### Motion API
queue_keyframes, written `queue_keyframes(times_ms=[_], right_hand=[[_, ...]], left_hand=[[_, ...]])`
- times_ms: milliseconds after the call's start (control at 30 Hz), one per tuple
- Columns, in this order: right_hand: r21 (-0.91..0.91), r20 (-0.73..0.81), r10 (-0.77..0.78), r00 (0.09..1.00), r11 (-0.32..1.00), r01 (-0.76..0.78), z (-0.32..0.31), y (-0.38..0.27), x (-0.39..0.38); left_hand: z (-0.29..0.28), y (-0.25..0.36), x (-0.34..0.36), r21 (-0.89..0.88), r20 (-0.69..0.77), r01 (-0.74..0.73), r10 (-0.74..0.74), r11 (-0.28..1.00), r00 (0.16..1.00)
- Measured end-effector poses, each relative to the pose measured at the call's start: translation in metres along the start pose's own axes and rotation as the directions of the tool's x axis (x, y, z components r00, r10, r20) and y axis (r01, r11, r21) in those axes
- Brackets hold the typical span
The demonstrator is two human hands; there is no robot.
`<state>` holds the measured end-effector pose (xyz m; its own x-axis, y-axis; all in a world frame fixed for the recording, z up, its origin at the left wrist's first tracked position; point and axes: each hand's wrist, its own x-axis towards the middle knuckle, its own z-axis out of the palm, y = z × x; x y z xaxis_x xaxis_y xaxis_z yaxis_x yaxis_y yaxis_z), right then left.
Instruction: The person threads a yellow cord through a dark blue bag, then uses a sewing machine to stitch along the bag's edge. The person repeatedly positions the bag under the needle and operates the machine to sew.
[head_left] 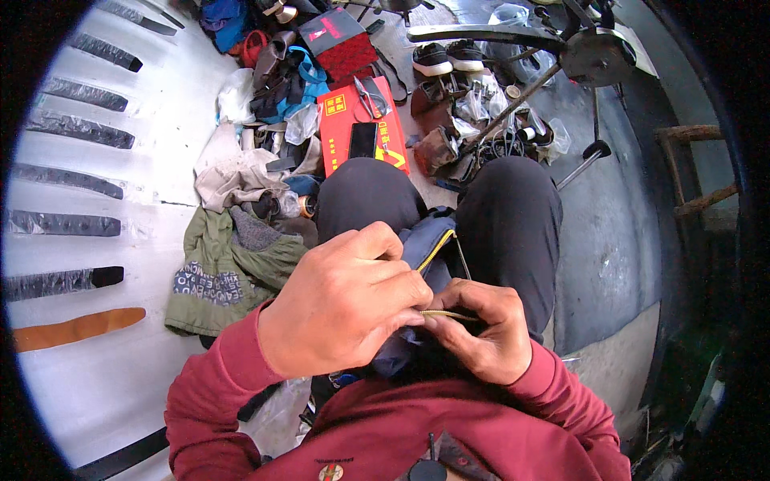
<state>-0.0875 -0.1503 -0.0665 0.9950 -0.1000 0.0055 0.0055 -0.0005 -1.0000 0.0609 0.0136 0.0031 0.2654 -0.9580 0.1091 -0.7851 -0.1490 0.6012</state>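
Both hands meet over my lap. My left hand (341, 305) is closed, its thumb and fingertips pinching one end of a zipper strip (451, 313) with pale gold teeth. On the same strip, a little to the right, my right hand (488, 330) pinches with thumb and forefinger. Dark blue cloth (419, 243) with a yellow-toothed zipper edge (435, 252) lies between my knees, just beyond the fingers. Whether the strip is joined to that cloth is hidden behind my hands. Anything smaller inside the left fingertips cannot be made out.
A red box (341, 120) beyond my knees carries a black phone (363, 140) and scissors (370, 98). A green garment (216, 272) lies at left. Shoes (433, 60) and loose bags are heaped farther out. A metal stand (597, 58) rises at far right. Dark strips hang on the left panel (160, 152).
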Motion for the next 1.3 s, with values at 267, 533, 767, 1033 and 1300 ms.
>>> queue_keyframes(times_ms=[267,533,767,1033,1300], right_hand=[[0.036,0.063,0.003,0.998,0.999,-0.006,-0.004,0.001,0.007],[-0.022,0.068,-0.066,0.996,0.997,0.067,-0.004,0.002,0.012],[-0.053,0.143,-0.097,0.985,0.993,0.106,-0.011,0.005,0.015],[-0.113,0.203,-0.137,0.97,0.98,0.162,-0.01,0.0,0.015],[-0.101,0.103,-0.073,0.992,0.991,0.084,-0.032,-0.008,0.016]], left_hand=[[-0.004,-0.006,-0.01,-0.079,-0.01,0.045,-0.046,0.996,0.999],[-0.005,0.0,-0.01,-0.117,0.056,0.134,-0.129,0.984,0.99],[-0.002,0.0,-0.009,-0.166,0.127,0.172,-0.152,0.971,0.98],[-0.005,-0.005,-0.012,-0.302,0.184,0.223,-0.173,0.927,0.967],[-0.006,-0.002,-0.015,-0.359,0.178,0.271,-0.219,0.893,0.959]])
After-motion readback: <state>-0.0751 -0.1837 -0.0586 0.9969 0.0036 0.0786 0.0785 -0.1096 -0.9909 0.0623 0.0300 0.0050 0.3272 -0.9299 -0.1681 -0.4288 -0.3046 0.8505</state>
